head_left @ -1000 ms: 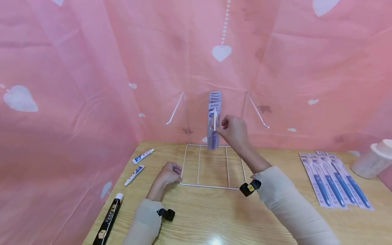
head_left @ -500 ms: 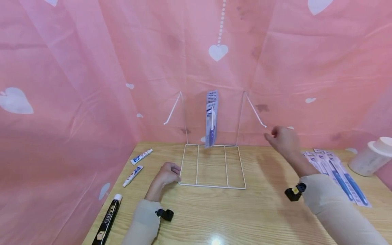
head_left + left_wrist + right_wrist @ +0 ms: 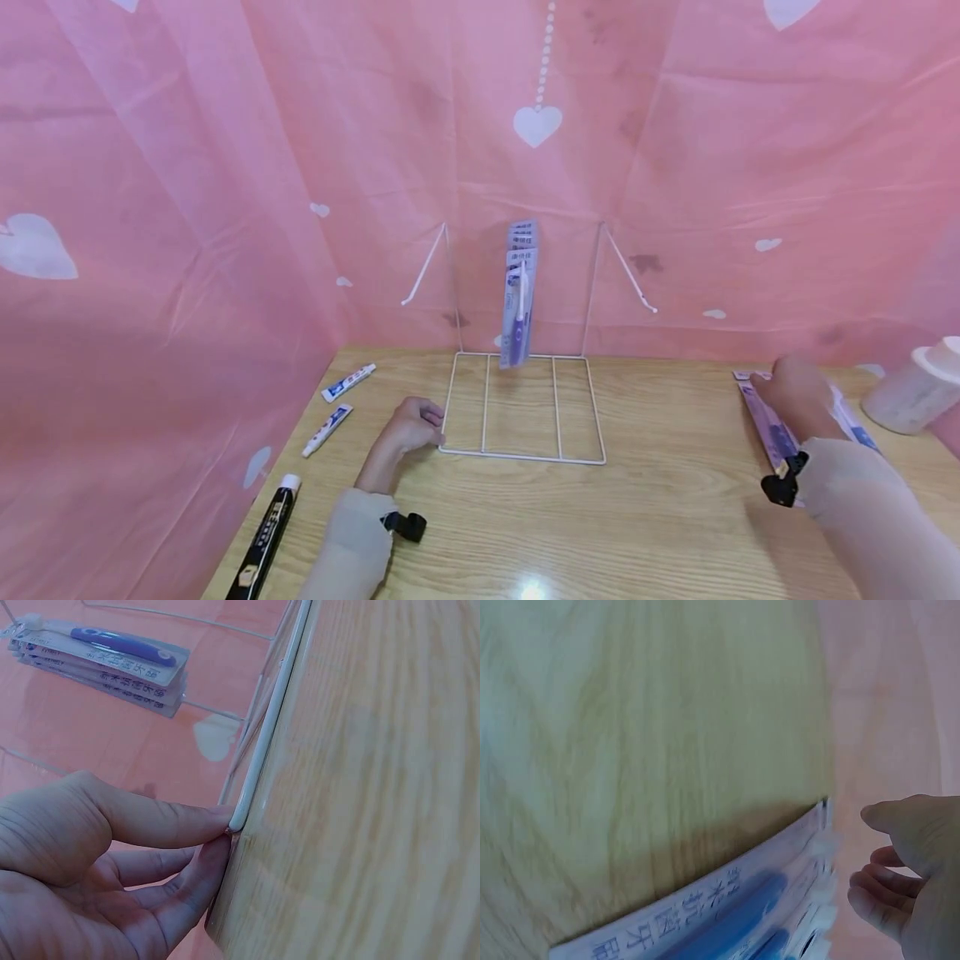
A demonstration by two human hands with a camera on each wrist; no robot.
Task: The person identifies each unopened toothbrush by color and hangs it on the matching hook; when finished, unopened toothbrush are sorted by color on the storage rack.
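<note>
My left hand [image 3: 411, 425] pinches the front left corner of a white wire display rack [image 3: 522, 457] between thumb and fingers. In the left wrist view, the thumb lies on the rack's base wire [image 3: 259, 757]. From the rack's middle hook hang several packaged toothbrushes [image 3: 517, 312], the front one with a purple handle. At the right, my right hand [image 3: 798, 392] reaches over toothbrush packs [image 3: 765, 417] lying on the table and hides part of them. The right wrist view shows its thumb and fingers [image 3: 885, 900] apart, beside the ends of the blue-handled packs [image 3: 727, 915].
Two bare hooks, a left hook [image 3: 423, 265] and a right hook [image 3: 630, 272], angle out from the rack. Two small toothpaste tubes [image 3: 349, 383] and a black tube [image 3: 266, 533] lie at left. A white container [image 3: 911, 392] stands far right, before a pink curtain [image 3: 712, 167].
My right hand has left the hanging toothbrush packs and moved right and down to the packs on the table. My left hand has stayed at the rack corner.
</note>
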